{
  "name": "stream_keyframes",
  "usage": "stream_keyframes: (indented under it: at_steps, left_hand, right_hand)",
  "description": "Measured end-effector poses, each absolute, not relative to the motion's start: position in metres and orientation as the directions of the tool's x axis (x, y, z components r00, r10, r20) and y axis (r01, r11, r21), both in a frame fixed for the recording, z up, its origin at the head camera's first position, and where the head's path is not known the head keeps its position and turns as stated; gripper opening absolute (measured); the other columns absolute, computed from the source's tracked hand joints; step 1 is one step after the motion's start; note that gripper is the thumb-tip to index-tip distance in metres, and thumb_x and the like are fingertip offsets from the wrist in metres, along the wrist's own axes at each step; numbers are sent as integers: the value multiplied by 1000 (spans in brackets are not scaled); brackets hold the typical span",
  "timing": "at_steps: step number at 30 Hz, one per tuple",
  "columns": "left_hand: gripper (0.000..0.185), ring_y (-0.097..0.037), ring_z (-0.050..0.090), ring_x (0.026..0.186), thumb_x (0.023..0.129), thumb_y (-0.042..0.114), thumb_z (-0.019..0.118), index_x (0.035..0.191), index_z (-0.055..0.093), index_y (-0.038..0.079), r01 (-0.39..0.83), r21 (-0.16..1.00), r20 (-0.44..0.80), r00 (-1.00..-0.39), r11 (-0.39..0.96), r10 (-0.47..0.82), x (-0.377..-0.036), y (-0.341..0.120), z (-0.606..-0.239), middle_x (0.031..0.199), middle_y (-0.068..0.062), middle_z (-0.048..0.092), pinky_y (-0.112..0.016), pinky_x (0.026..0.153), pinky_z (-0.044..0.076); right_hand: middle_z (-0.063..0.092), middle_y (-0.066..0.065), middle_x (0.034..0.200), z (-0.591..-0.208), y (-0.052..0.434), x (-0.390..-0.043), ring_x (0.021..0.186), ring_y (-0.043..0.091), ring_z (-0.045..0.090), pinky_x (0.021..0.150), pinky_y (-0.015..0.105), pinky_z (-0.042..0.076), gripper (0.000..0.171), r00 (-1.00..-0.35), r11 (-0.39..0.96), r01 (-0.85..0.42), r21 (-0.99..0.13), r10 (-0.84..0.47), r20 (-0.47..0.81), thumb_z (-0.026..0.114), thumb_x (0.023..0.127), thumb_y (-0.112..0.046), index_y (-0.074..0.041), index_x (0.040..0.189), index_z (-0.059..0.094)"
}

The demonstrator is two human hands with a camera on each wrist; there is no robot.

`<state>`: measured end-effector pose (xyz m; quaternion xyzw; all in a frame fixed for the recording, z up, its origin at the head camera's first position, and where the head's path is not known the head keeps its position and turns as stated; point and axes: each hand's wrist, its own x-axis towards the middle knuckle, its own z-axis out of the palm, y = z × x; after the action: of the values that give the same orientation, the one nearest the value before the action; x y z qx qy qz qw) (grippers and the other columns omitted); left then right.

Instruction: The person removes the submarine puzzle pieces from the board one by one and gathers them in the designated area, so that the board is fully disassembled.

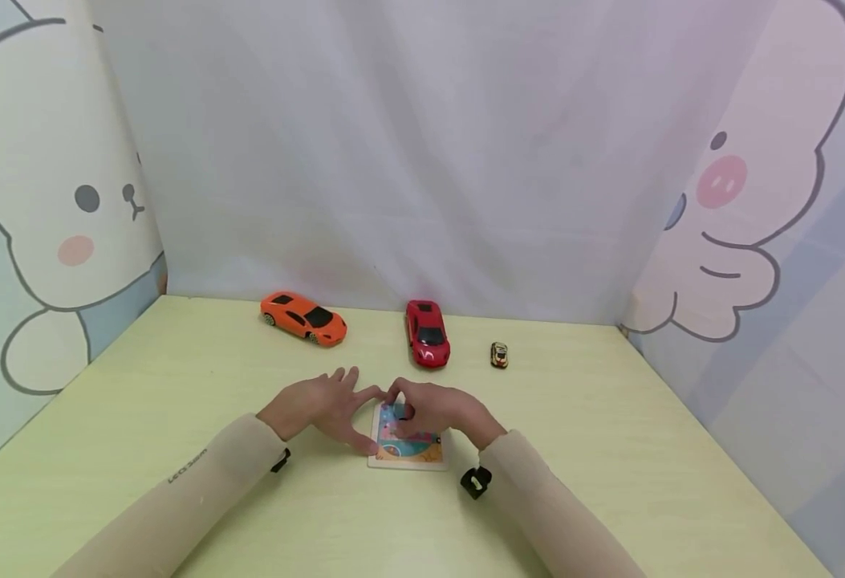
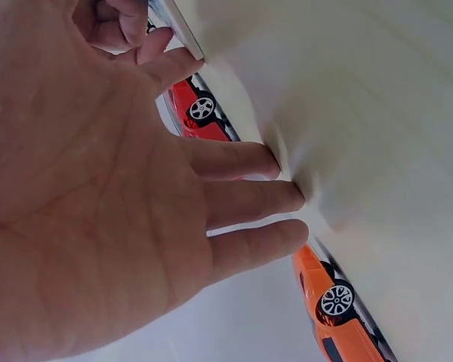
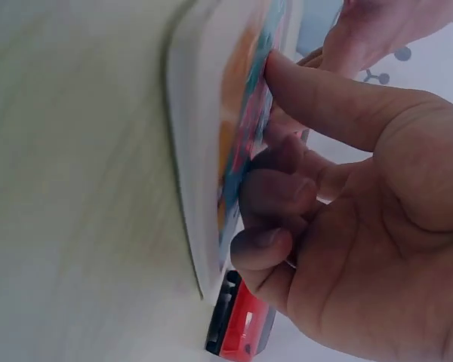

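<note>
A colourful picture card (image 1: pixel 409 454) with a white border lies flat on the pale green table (image 1: pixel 610 449), close in front of me. My left hand (image 1: pixel 331 405) rests beside its left edge with fingers straight and spread, the thumb touching the card's edge. In the left wrist view the left hand's (image 2: pixel 136 196) palm is bare and holds nothing. My right hand (image 1: pixel 422 411) lies on top of the card. In the right wrist view the card (image 3: pixel 226 151) has the right hand's (image 3: pixel 347 211) thumb and curled fingers (image 3: pixel 275 197) pinching at its printed face.
Three toy cars stand behind the card near the back wall: an orange car (image 1: pixel 304 318) at left, a red car (image 1: pixel 428 332) in the middle, a small yellow car (image 1: pixel 499 354) at right. Cloth walls with cartoon prints close in the table on three sides.
</note>
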<state>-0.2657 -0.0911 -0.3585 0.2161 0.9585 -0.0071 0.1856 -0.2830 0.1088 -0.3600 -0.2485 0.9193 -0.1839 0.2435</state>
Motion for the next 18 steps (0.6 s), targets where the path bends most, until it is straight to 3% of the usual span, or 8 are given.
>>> stream_keyframes:
  at_steps: [10, 18]
  left_hand:
    - [97, -49, 26, 144, 78, 75, 66, 154, 35, 25, 408, 61, -385, -832, 911, 398, -266, -89, -359, 159, -26, 24, -68, 104, 35]
    - [99, -49, 24, 145, 78, 75, 65, 155, 34, 22, 414, 72, -385, -828, 907, 408, -264, -90, -358, 160, -27, 22, -70, 102, 36]
  right_hand:
    - [56, 5, 90, -365, 111, -288, 81, 16, 54, 71, 31, 46, 40, -764, 768, -335, -546, -561, -319, 74, 92, -17, -20, 122, 49]
    - [56, 3, 101, -363, 109, -289, 92, 17, 53, 81, 33, 50, 32, -780, 741, -385, -550, -580, -236, 76, 90, -12, -14, 110, 52]
